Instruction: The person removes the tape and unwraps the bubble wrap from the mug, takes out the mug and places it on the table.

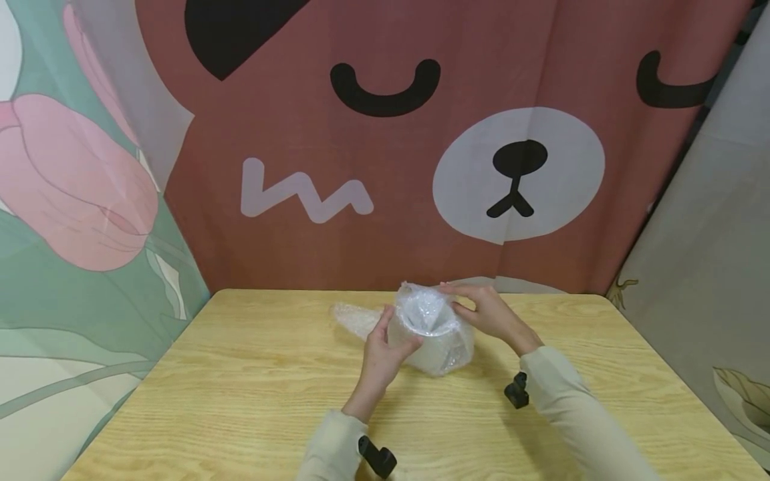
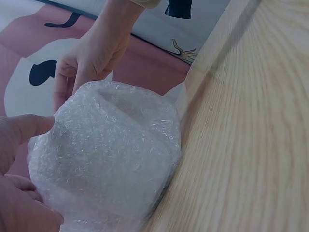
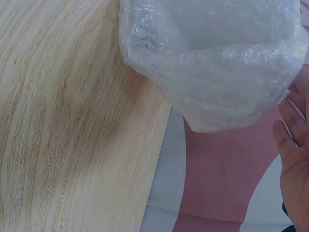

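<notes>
A round, whitish thing wrapped in bubble wrap [image 1: 442, 351] stands on the wooden table, its kind hidden by the layers. Inside its upper rim the wrap is bunched and folded inward. My left hand [image 1: 379, 354] grips the bundle from the left, thumb across the near side and fingers round the flank; the left wrist view shows its fingertips against the bubbly surface [image 2: 111, 154]. At the upper right edge, my right hand [image 1: 490, 314] pinches the wrap with bent thumb and index finger. In the right wrist view the right fingers [image 3: 294, 121] lie at the wrap's edge.
A loose tail of bubble wrap [image 1: 355, 319] trails left over the table [image 1: 259, 374]. Behind the far edge hangs a curtain [image 1: 361, 247] printed with a bear face; more printed cloth hangs at both sides. A small black device [image 1: 377, 457] sits at each wrist.
</notes>
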The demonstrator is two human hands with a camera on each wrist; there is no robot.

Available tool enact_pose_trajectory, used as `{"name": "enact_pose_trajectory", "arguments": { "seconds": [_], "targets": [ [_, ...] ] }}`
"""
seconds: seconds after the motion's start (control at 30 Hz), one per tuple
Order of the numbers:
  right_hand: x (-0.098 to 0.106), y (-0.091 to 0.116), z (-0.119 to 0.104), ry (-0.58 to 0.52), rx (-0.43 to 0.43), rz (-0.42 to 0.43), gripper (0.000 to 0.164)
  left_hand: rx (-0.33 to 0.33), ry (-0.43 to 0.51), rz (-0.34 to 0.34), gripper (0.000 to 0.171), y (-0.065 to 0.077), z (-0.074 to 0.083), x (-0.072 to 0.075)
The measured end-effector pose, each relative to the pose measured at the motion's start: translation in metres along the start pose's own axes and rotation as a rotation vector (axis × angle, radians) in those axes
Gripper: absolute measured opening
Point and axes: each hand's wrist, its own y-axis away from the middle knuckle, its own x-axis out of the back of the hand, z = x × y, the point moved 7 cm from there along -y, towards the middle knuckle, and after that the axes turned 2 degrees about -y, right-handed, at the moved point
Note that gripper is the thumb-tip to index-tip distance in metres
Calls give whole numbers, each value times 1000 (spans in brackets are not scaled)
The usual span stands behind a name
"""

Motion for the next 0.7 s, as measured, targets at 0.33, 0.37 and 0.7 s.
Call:
{"name": "enact_pose_trajectory", "arguments": {
  "seconds": [0.33, 0.37, 0.7],
  "targets": [
    [-2, -1, 0, 3, 43, 39, 32, 10, 11, -6, 79, -3, 1, -2],
    [-2, -1, -1, 5, 44, 41, 31, 13, 5, -8, 79, -4, 1, -2],
    [-3, -3, -1, -1, 17, 59, 26, 44, -63, -30, 79, -9, 0, -1]
  ]
}}
